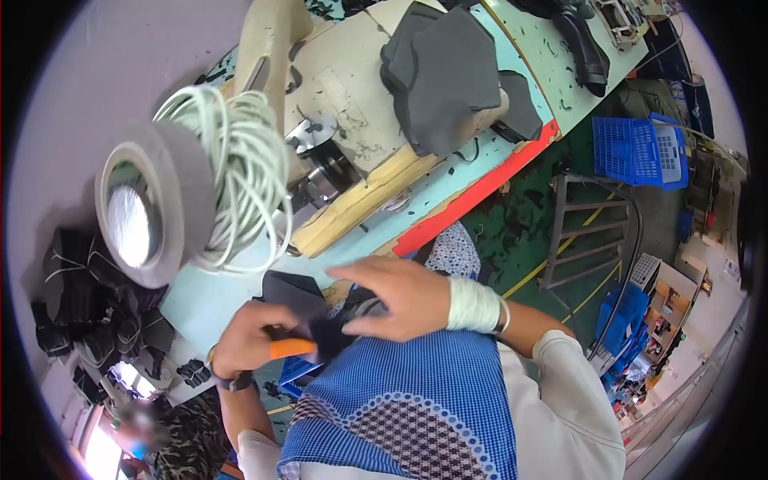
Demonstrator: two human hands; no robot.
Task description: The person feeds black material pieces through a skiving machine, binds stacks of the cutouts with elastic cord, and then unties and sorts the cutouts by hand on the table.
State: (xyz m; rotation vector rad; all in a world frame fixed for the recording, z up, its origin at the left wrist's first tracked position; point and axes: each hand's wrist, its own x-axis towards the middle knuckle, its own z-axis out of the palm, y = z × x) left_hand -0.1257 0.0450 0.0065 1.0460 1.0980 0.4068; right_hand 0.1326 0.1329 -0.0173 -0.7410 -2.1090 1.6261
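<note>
My left hand (pixel 244 340), with an orange cover (pixel 292 349) on its thumb, is closed on dark fabric-like pieces (pixel 292 294) at the table's front edge, just above my lap. Thumb and fingers of my right hand (pixel 396 300) are spread apart over the dark pieces, somewhat blurred. Whether that hand touches them I cannot tell. White cord is wound around my right wrist (pixel 472 304). A blue checked apron (pixel 400 376) covers my lap below both hands.
Ahead stands a beige machine (pixel 272 48) with stacked dark grey sheets (pixel 456 72) on its bed. A tape roll (pixel 148 200) and white cord coil (pixel 236 176) loom at left. Dark bundles (pixel 104 296) lie farther left, near another person (pixel 180 432). A metal rack (pixel 588 232) and blue basket (pixel 632 152) stand right.
</note>
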